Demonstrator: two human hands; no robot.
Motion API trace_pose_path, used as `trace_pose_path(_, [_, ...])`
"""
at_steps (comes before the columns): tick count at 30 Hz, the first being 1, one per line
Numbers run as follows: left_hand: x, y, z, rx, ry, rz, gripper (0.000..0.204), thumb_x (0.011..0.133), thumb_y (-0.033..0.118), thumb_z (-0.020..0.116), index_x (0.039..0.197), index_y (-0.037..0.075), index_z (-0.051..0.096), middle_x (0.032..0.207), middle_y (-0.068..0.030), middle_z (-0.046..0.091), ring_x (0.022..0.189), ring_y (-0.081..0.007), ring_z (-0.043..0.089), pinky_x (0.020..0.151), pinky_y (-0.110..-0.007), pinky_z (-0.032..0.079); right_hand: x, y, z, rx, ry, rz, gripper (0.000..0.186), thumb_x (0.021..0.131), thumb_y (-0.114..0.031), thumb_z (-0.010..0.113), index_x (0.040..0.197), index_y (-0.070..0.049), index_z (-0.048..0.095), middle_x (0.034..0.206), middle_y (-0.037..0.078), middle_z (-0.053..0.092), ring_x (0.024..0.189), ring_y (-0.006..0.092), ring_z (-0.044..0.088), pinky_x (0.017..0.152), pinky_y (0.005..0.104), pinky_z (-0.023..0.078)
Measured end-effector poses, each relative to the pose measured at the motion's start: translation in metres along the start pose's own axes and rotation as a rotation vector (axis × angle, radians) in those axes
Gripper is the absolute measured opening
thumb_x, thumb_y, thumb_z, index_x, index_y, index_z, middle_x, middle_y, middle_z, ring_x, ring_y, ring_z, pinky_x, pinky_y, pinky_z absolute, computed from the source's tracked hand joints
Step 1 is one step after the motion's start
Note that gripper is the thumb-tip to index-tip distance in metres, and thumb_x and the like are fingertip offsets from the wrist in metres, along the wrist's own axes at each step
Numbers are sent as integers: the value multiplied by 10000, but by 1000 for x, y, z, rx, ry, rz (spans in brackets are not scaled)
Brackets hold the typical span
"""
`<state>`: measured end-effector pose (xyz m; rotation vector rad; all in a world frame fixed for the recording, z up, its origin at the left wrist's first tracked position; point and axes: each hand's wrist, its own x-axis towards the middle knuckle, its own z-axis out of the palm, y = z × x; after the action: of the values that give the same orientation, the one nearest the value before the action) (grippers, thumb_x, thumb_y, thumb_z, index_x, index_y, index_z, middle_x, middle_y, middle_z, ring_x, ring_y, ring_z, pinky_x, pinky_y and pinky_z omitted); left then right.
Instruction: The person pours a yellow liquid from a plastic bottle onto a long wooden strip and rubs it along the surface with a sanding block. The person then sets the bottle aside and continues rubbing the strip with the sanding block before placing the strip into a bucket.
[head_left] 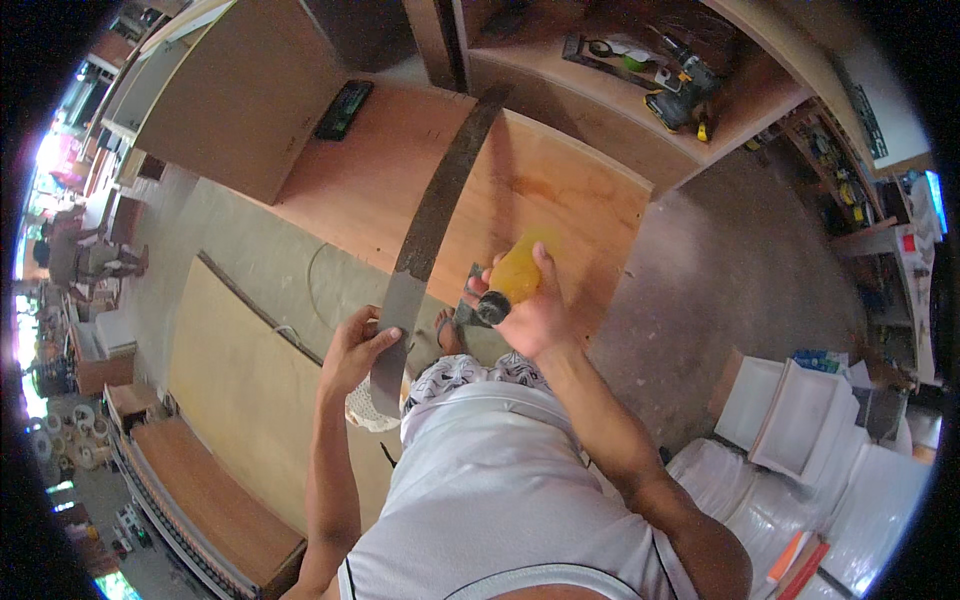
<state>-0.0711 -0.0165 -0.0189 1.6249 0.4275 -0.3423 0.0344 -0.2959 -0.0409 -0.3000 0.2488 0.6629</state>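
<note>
A white sleeveless shirt [490,450] fills six o'clock, nearest the camera. Toward eight, the left hand's [352,352] fingers are clamped on a long dark strip [440,200], near its lower end; it runs over wooden panels [570,180] toward twelve. Just off centre toward two, the right hand's [540,315] fingers wrap a yellow bottle [514,274], its black cap [493,308] pointing to seven. A drill [697,77] lies between one and two.

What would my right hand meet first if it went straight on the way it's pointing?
Your right hand, holding a yellow bottle, points toward the long dark strip, so probably that first. Depth is unclear, though; the hand may be high enough to pass over it.
</note>
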Motion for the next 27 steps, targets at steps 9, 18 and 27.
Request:
trace_pose_path(9, [-23,15,44,436,213,-104,398,996,369,799,844,43,628,758,30,567,726,-92,484,621,-334,399,-26,57,-27,-57,-91,144,572,1055,-647,556,1140,-90,654,1013,142,721,1100,342,681,1057,510,501])
trace_pose_path(18, [-56,9,68,414,469,66,470,979,389,796,856,-9,579,697,-63,500,686,-138,455,585,-361,394,-47,82,-6,-224,-307,160,631,1022,-680,589,1223,-82,594,1038,169,735,1111,328,696,1047,480,512])
trace_pose_path(27, [-30,25,40,291,595,319,438,996,332,782,910,-33,555,725,-119,558,690,-179,468,607,-383,447,-28,103,36,-322,-318,-24,600,1005,-649,636,1185,-77,612,1038,128,703,1035,316,718,1009,502,529])
